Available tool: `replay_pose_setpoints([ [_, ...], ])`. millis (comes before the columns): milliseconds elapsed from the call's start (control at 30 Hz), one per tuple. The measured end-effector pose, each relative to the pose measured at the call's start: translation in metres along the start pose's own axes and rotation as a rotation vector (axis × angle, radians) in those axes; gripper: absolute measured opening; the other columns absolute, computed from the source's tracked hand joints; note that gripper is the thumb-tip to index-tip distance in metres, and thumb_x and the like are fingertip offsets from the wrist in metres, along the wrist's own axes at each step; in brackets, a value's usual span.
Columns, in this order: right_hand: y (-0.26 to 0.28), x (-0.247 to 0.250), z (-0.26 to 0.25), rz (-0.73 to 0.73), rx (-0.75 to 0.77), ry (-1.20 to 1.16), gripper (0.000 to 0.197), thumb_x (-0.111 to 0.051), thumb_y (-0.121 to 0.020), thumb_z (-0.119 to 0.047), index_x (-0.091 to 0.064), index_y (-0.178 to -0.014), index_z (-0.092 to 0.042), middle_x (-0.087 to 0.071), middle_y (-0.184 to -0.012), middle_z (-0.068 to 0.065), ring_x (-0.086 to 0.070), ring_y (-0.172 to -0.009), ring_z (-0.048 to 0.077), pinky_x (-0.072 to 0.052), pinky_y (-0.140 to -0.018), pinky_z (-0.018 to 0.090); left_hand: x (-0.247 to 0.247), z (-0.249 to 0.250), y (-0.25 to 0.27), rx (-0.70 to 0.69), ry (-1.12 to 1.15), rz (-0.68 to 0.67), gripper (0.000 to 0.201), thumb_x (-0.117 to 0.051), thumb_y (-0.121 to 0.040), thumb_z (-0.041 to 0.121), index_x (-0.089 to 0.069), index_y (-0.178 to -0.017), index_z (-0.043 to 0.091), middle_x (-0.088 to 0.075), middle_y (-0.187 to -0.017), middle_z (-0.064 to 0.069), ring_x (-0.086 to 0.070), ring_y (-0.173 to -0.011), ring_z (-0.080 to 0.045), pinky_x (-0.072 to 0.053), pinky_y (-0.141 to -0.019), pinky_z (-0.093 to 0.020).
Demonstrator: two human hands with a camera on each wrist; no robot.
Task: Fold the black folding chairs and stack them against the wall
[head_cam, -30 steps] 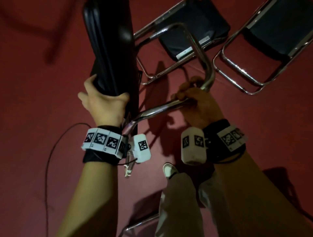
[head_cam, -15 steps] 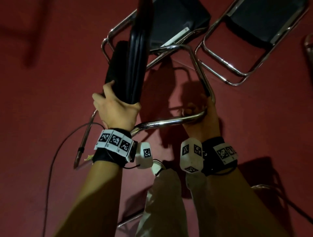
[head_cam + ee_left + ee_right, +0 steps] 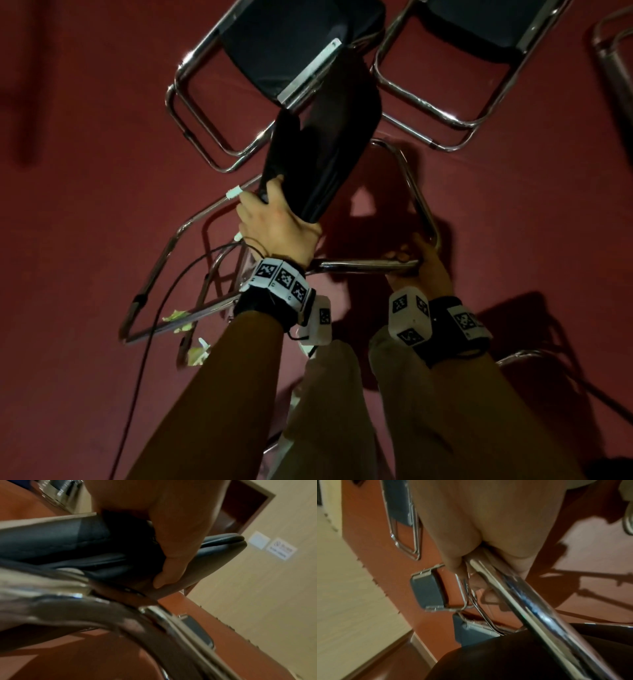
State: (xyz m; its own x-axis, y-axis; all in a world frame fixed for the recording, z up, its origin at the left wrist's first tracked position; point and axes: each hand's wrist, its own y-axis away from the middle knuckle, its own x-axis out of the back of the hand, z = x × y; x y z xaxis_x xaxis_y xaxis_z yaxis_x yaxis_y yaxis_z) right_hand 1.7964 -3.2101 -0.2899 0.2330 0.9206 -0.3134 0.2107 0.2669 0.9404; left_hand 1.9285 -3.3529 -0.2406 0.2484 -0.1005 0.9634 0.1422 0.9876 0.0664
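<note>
I hold one black folding chair above the red floor. My left hand (image 3: 277, 222) grips the near edge of its black padded seat (image 3: 325, 144), thumb on top; in the left wrist view the left hand (image 3: 171, 555) wraps fingers round the seat cushion (image 3: 219, 555). My right hand (image 3: 418, 260) curls round the chair's chrome frame tube (image 3: 363, 264) at its bend; in the right wrist view the right hand (image 3: 471, 555) closes on the chrome tube (image 3: 530, 605). Two folded black chairs (image 3: 274, 68) (image 3: 479, 51) lie flat on the floor just beyond.
A dark cable (image 3: 150, 325) runs over the floor at the left, with pale paper scraps (image 3: 176, 315) near the chair's legs. Another chrome frame (image 3: 613, 51) shows at the right edge. A beige wall (image 3: 274, 588) with a notice stands past the folded chairs.
The seat has swung from nearly upright to tilted right and away over the frame. Both hands keep their grips, and the view has shifted so the floor chairs sit closer.
</note>
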Motion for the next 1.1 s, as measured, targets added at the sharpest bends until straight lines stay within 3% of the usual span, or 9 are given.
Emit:
replay_pose_setpoints([
  [267,-0.043,0.027,-0.038,0.002,0.008,-0.062,0.016,-0.057,-0.095,-0.011,-0.05,-0.082,-0.018,-0.049,-0.054,-0.002,-0.045,-0.049,0.012,-0.048,-0.07,0.034,-0.066,0.051,0.017,-0.15,-0.21,-0.189,0.073,-0.08,-0.059,0.038,-0.048,-0.124,0.028,-0.045,-0.11,-0.009,-0.048,-0.104,-0.03,-0.046,-0.088,-0.049],
  [367,-0.061,0.039,-0.056,0.022,-0.018,-0.052,0.022,-0.054,-0.096,-0.014,-0.047,-0.076,-0.015,-0.048,-0.05,-0.001,-0.044,-0.057,0.015,-0.049,-0.074,0.037,-0.094,0.07,0.029,-0.189,-0.175,-0.171,0.052,-0.074,-0.065,0.032,-0.057,-0.112,0.022,-0.048,-0.104,-0.011,-0.05,-0.098,-0.034,-0.046,-0.082,-0.051],
  [500,-0.077,0.057,-0.065,0.053,-0.056,-0.164,0.029,-0.051,-0.097,-0.012,-0.042,-0.07,-0.015,-0.046,-0.048,-0.001,-0.044,-0.056,0.015,-0.048,-0.072,0.034,-0.128,0.081,0.027,-0.302,-0.163,-0.109,0.029,-0.06,-0.072,0.03,-0.062,-0.098,0.019,-0.049,-0.09,-0.012,-0.05,-0.08,-0.033,-0.045,-0.065,-0.043],
  [567,-0.087,0.065,-0.069,0.065,-0.075,-0.209,0.03,-0.049,-0.098,-0.011,-0.042,-0.069,-0.014,-0.046,-0.048,0.0,-0.043,-0.057,0.014,-0.047,-0.069,0.034,-0.14,0.089,0.022,-0.327,-0.211,-0.157,0.034,-0.062,-0.067,0.03,-0.062,-0.1,0.022,-0.049,-0.091,-0.011,-0.05,-0.08,-0.033,-0.047,-0.066,-0.043],
  [667,-0.103,0.076,-0.077,0.085,-0.106,-0.231,0.029,-0.047,-0.099,-0.013,-0.041,-0.071,-0.013,-0.048,-0.048,0.001,-0.044,-0.058,0.014,-0.046,-0.071,0.035,-0.152,0.105,0.02,-0.312,-0.321,-0.34,0.049,-0.068,-0.063,0.032,-0.058,-0.11,0.027,-0.048,-0.103,-0.01,-0.05,-0.093,-0.034,-0.049,-0.078,-0.047],
  [767,-0.114,0.082,-0.084,0.103,-0.107,-0.262,0.027,-0.046,-0.1,-0.012,-0.041,-0.074,-0.013,-0.047,-0.047,0.001,-0.049,-0.046,0.015,-0.047,-0.068,0.035,-0.164,0.117,0.017,-0.288,-0.392,-0.46,0.058,-0.071,-0.065,0.036,-0.05,-0.119,0.03,-0.043,-0.113,-0.009,-0.047,-0.106,-0.033,-0.046,-0.091,-0.05],
  [900,-0.128,0.081,-0.096,0.127,-0.084,-0.268,0.024,-0.047,-0.1,-0.01,-0.04,-0.077,-0.013,-0.05,-0.047,0.002,-0.051,-0.042,0.014,-0.051,-0.06,0.034,-0.184,0.128,0.011,-0.289,-0.423,-0.497,0.062,-0.073,-0.062,0.038,-0.048,-0.119,0.029,-0.042,-0.115,-0.008,-0.045,-0.107,-0.032,-0.045,-0.092,-0.05],
  [1000,-0.141,0.077,-0.105,0.144,-0.07,-0.253,0.024,-0.046,-0.099,-0.008,-0.042,-0.076,-0.012,-0.051,-0.046,0.003,-0.053,-0.038,0.014,-0.054,-0.051,0.028,-0.197,0.136,0.007,-0.3,-0.445,-0.51,0.058,-0.07,-0.067,0.042,-0.046,-0.118,0.027,-0.041,-0.115,-0.009,-0.045,-0.107,-0.032,-0.045,-0.09,-0.049],
  [1100,-0.159,0.076,-0.113,0.152,-0.078,-0.253,0.022,-0.047,-0.098,-0.009,-0.044,-0.077,-0.012,-0.052,-0.047,0.004,-0.052,-0.046,0.016,-0.054,-0.048,0.028,-0.211,0.144,0.001,-0.307,-0.445,-0.516,0.056,-0.067,-0.069,0.045,-0.046,-0.118,0.025,-0.042,-0.117,-0.01,-0.044,-0.109,-0.033,-0.043,-0.091,-0.049],
])
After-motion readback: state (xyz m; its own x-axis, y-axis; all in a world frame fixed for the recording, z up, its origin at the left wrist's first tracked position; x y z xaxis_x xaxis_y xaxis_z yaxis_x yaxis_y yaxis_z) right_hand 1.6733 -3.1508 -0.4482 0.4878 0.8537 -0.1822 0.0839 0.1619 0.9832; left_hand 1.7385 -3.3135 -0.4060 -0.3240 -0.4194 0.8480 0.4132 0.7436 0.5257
